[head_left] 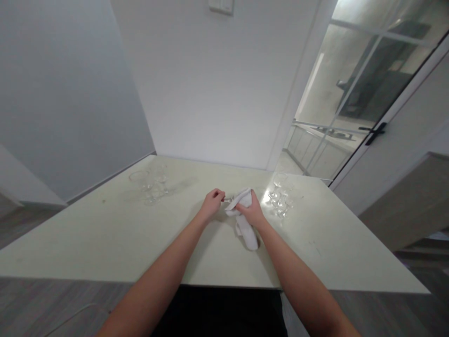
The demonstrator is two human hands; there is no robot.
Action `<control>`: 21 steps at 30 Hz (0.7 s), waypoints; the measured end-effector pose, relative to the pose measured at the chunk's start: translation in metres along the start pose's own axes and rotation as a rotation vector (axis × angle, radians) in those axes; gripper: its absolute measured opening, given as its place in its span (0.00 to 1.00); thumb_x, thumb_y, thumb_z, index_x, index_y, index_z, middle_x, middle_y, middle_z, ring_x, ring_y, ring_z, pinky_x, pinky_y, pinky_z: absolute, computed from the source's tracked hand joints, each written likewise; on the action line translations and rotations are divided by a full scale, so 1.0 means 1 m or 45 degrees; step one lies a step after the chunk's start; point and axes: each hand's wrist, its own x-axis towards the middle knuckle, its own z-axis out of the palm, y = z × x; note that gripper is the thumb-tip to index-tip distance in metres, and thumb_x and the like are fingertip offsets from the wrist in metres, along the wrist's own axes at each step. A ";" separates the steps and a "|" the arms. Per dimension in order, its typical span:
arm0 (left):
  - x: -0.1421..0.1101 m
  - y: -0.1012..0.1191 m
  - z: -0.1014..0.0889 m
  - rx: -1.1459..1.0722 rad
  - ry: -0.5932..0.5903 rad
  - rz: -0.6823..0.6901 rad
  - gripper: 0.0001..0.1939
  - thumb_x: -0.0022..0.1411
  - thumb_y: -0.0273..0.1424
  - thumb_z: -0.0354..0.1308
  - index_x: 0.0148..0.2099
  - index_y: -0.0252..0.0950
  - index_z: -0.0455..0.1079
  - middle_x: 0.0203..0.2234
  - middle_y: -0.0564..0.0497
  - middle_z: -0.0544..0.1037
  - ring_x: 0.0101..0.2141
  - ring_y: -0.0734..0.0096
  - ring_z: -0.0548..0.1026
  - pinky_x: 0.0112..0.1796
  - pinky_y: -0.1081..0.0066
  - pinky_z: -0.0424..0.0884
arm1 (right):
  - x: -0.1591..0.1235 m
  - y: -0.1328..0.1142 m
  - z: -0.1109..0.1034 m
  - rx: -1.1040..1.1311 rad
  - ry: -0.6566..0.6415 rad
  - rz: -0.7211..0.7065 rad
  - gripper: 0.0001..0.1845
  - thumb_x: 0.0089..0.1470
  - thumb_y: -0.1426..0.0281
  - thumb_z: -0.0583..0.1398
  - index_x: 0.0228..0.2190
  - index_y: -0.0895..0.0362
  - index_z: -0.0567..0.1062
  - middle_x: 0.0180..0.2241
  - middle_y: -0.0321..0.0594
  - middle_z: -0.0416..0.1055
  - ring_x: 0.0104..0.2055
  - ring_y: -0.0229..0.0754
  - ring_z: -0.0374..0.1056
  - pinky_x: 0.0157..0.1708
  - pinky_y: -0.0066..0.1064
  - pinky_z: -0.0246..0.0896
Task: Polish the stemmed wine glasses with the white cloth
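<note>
Above the middle of the pale bench [105,243], the right hand [251,213] wraps a white cloth [245,220], its fingers curled tight around the bundle. Just left of the cloth, the left hand [211,204] pinches the stem of a small glass [228,200], mostly hidden in the cloth. More glasses [279,199] stand right of the cloth; others [150,185] stand well to its left.
</note>
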 end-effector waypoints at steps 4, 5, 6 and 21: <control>0.000 -0.001 0.002 -0.140 0.003 -0.144 0.08 0.52 0.35 0.57 0.29 0.35 0.65 0.17 0.57 0.66 0.18 0.78 0.59 0.21 0.76 0.54 | 0.000 -0.002 -0.001 -0.121 -0.005 -0.094 0.26 0.38 0.62 0.68 0.39 0.53 0.66 0.35 0.35 0.69 0.37 0.41 0.65 0.40 0.33 0.61; -0.001 0.000 0.002 -0.162 0.014 -0.134 0.09 0.52 0.35 0.58 0.30 0.35 0.66 0.18 0.57 0.66 0.18 0.78 0.60 0.20 0.76 0.54 | 0.000 -0.002 -0.002 -0.118 -0.002 -0.077 0.25 0.38 0.62 0.68 0.39 0.53 0.66 0.34 0.35 0.69 0.36 0.41 0.65 0.39 0.34 0.61; -0.002 0.002 0.002 -0.188 0.019 -0.125 0.10 0.52 0.37 0.59 0.30 0.35 0.66 0.18 0.57 0.65 0.18 0.79 0.59 0.20 0.77 0.53 | 0.001 -0.001 -0.002 -0.112 0.002 -0.057 0.24 0.39 0.62 0.67 0.38 0.54 0.66 0.34 0.34 0.69 0.35 0.41 0.65 0.38 0.34 0.62; -0.005 0.008 -0.001 -0.579 -0.175 0.024 0.14 0.51 0.37 0.65 0.30 0.35 0.65 0.20 0.59 0.61 0.18 0.84 0.56 0.20 0.79 0.52 | 0.000 -0.002 -0.004 -0.024 0.123 -0.140 0.20 0.41 0.66 0.66 0.37 0.54 0.67 0.33 0.33 0.69 0.34 0.39 0.66 0.37 0.33 0.63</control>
